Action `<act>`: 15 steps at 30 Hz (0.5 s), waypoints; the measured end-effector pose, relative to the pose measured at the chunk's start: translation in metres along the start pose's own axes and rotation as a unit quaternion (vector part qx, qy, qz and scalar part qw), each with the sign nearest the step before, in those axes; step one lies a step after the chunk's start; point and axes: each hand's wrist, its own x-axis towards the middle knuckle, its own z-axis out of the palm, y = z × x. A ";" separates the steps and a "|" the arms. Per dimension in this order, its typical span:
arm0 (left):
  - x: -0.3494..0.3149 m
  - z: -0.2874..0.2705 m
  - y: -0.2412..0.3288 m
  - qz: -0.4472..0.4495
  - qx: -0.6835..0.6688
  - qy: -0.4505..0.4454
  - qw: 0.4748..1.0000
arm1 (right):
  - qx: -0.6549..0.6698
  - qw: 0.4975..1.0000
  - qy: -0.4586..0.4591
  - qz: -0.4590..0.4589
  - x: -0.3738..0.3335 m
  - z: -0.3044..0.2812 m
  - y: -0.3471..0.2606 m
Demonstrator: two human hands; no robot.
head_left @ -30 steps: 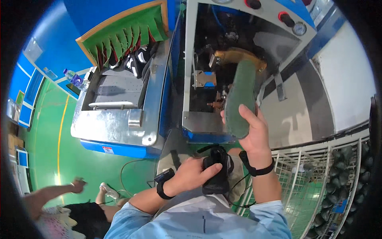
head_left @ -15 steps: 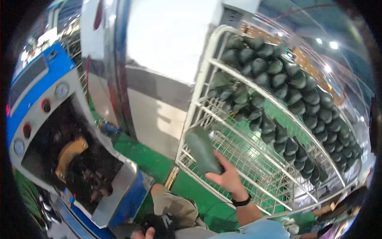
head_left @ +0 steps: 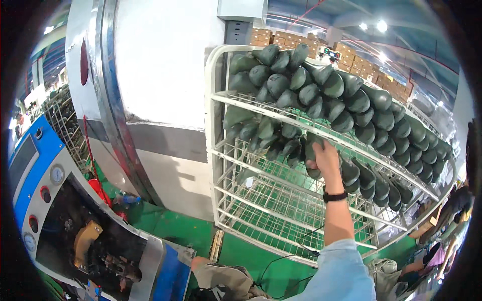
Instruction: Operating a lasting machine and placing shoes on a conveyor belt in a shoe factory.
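Observation:
My right hand [head_left: 325,159], with a black band at its wrist, reaches into the middle level of a white wire rack [head_left: 261,176]. Its fingers close round a dark green shoe last [head_left: 312,143], partly hidden by the hand. Similar lasts [head_left: 364,176] lie side by side along that level, to either side of the hand. Many more lasts [head_left: 331,85] are stacked on the top level. My left hand is out of the picture. A black thing with white marks [head_left: 210,293] shows at the lower edge, too cut off to name.
At the left stands a blue and grey machine [head_left: 160,266] with gauges, red-ringed knobs and a tan curved piece [head_left: 86,243] in its dark opening. A white and grey cabinet wall [head_left: 168,125] rises behind. People [head_left: 427,256] are at the far right. A cable [head_left: 281,258] crosses the green floor.
My right hand has carried the shoe last up and to the right, from the rack's lower left to the middle level. The left-hand fingers at the lower edge have gone from view.

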 end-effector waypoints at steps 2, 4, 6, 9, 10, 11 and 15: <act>-0.003 -0.001 -0.012 -0.038 -0.127 0.002 0.991 | -0.222 0.974 -0.025 -0.043 0.030 0.003 0.014; 0.002 -0.022 -0.060 -0.038 -0.062 0.040 0.997 | -0.225 0.972 -0.016 -0.071 0.031 0.017 0.023; -0.019 -0.033 -0.063 0.033 -0.077 0.110 0.990 | -0.289 0.947 -0.015 -0.141 0.023 0.032 0.027; -0.084 -0.076 -0.094 0.036 -0.136 0.196 0.970 | -0.488 0.856 0.055 -0.160 0.010 0.057 0.058; -0.119 -0.084 -0.106 0.008 -0.131 0.269 0.954 | -0.461 0.839 0.116 -0.266 -0.019 0.065 0.056; -0.128 -0.090 -0.097 0.062 -0.099 0.350 0.929 | -0.519 0.677 0.201 -0.481 -0.008 0.038 0.083; -0.184 -0.135 -0.142 0.168 -0.326 0.495 0.787 | -0.218 0.957 -0.127 -0.146 -0.127 0.127 0.034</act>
